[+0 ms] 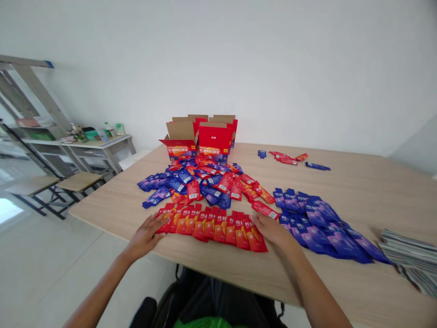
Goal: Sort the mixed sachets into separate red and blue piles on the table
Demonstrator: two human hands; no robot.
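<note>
A row of overlapping red sachets with orange fruit prints lies in front of me on the table. My left hand rests against the row's left end, fingers stretched out and apart. At the right end, my right hand touches the last sachets, its fingers extended and partly hidden behind the hand. Just beyond it lies a single red sachet, back side up. Farther off, a mixed heap of red and blue sachets spreads out. To the right, blue sachets lie overlapped in two rows.
Open red cartons stand behind the heap. A few red sachets and a blue sachet lie at the back. Striped cloth sits on the wooden table at right. Stools and a cluttered desk stand left.
</note>
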